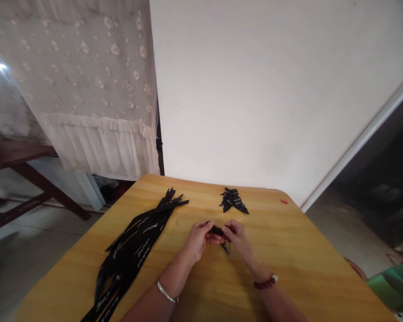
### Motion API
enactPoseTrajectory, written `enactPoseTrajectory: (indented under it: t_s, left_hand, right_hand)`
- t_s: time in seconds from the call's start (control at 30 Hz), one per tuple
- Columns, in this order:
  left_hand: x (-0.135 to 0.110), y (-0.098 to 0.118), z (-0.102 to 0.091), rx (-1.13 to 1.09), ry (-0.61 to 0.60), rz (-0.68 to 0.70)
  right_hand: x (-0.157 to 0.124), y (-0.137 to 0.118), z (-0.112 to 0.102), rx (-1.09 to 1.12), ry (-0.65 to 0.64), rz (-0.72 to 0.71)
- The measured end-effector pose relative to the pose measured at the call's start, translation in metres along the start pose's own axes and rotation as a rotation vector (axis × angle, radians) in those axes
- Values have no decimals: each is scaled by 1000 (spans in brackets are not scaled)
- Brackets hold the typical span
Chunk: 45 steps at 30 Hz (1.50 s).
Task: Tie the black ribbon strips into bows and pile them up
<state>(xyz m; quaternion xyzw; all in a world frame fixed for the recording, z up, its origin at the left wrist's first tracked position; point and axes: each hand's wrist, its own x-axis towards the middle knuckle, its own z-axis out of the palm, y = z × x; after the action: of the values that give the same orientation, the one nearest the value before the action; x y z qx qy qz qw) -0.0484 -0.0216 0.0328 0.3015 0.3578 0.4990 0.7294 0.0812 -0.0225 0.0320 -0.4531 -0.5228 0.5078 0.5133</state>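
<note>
Ribbon (217, 231) in L hand (196, 239), R hand (238, 239)

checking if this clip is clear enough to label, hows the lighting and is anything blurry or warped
In the head view, the wide lens warps the scene, so the wooden table tapers toward its far edge; glare shows at the far left, by the sheer curtain; the left hand and right hand look fairly sharp, but the small black ribbon between them shows little detail.
</note>
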Motion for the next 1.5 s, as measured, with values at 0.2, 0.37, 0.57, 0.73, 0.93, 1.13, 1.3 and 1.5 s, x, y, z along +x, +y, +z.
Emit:
enactPoseTrajectory:
  t_s: [0.2,0.37,0.57,0.73,0.93,1.13,1.3,1.5]
  left_hand:
    - [2,-2,2,-109,124,5]
    - [6,-5,2,-189,185,-5]
    - [3,-2,2,-213,157,-52]
    - [-1,3,-1,-86,37,-72]
    - [2,-3,-4,40,53,-67]
    - [6,-3,-6,12,129,-38]
    - [7,-5,-7,-22,138,-19]
    - [5,-2,-6,-113,128,-69]
  right_hand:
    - [-3,1,7,38,24,57]
    - [-6,2,14,55,48,14]
    - [-3,3,15,2,77,-45]
    - [0,-2,4,-139,125,-120]
    - [-4,-9,4,-154,96,-92]
    - [-2,-8,1,-66,48,49]
    - [-2,-2,4,-51,-42,45]
    - [-2,3,8,-106,-54,6]
